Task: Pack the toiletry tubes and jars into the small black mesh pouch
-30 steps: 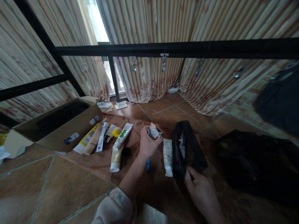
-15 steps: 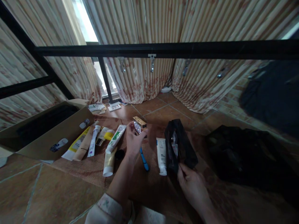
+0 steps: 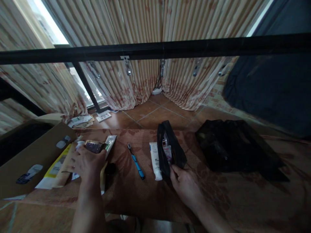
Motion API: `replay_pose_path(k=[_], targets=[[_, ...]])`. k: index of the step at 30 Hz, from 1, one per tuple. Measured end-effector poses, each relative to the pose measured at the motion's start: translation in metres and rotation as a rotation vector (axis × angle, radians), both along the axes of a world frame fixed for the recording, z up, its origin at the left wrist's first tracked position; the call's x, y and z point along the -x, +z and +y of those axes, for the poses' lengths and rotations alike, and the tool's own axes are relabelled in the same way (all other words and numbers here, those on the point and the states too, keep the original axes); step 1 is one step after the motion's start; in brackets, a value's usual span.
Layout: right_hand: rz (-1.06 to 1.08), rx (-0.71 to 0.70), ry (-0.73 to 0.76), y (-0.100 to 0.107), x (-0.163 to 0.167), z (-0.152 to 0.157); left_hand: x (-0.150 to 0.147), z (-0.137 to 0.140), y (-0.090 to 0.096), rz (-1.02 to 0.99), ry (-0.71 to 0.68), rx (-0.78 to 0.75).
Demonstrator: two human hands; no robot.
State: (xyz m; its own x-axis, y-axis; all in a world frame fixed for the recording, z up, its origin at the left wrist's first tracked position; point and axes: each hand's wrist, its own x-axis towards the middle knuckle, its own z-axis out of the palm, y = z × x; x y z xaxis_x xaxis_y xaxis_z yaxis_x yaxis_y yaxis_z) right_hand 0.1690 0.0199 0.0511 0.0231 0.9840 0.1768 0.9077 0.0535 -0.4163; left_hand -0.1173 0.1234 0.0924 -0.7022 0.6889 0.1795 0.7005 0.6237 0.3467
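Note:
My left hand (image 3: 88, 161) is over the row of tubes at the left, its thumb and fingers closed around a dark glittery case (image 3: 95, 147) with a gold edge. It partly hides the toothpaste tube (image 3: 111, 142) and other items beneath it. My right hand (image 3: 187, 183) pinches the near rim of a black zip pouch (image 3: 175, 147), which gapes enough to show small items inside. Against the pouch's left side lies a white tube (image 3: 155, 160). Between my hands is a blue toothbrush (image 3: 136, 163) on the brown cloth.
At the far left stands a cardboard box (image 3: 36, 155), with a yellow-and-white tube (image 3: 54, 168) beside it. A round black lid (image 3: 110, 169) lies right of my left wrist. On the right is a black bag (image 3: 233, 145). A dark rail (image 3: 145, 51) crosses before the curtains.
My left hand has moved left with the glittery case, from above the toothbrush to the row of tubes. The right hand still holds the pouch. The view has swung right.

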Motion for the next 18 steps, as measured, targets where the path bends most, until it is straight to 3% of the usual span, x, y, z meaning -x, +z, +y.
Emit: replay_pose_path(k=[4,8,13,18], targets=[[0.003,-0.026,-0.005,-0.004,0.000,0.000,0.006,0.000,-0.005,-0.077,0.009,0.145],[-0.011,-0.063,0.014,-0.008,-0.001,0.000,0.006,-0.002,-0.008,-0.006,-0.045,0.083],[-0.033,-0.126,0.038,-0.011,-0.003,0.001,0.001,-0.014,-0.006,0.115,-0.267,0.070],[-0.052,-0.146,0.036,-0.011,-0.003,0.001,-0.003,-0.027,-0.002,0.153,-0.348,0.190]])
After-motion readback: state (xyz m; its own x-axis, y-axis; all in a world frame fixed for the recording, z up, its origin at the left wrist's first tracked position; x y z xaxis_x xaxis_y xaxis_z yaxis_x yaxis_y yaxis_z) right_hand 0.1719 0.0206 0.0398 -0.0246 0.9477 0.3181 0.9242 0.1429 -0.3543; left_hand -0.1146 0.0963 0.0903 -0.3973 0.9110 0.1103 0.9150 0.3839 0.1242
